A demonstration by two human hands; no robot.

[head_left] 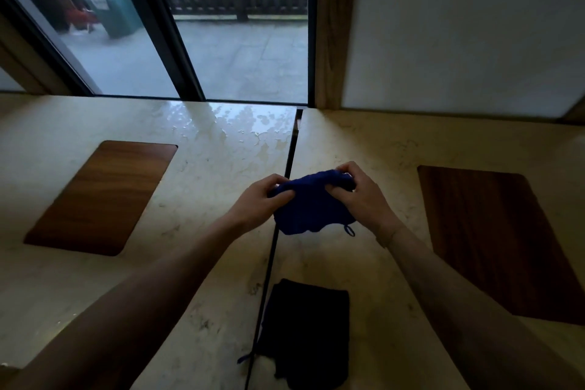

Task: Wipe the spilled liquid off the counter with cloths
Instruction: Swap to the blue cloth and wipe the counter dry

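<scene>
We grasp the blue cloth (311, 204) in left hand (262, 201) and right hand (361, 196); next it must reach the spill (240, 127) at the counter's (95, 279) far edge.

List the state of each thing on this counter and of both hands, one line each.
Blue cloth: bunched, held up between both hands.
Left hand: gripping the cloth's left edge.
Right hand: gripping its right edge.
Dark cloth: lying flat near the front edge, untouched.
Spilled liquid: still pooled by the window, not wiped.
Counter: wet at the back, dry elsewhere as far as visible.
</scene>
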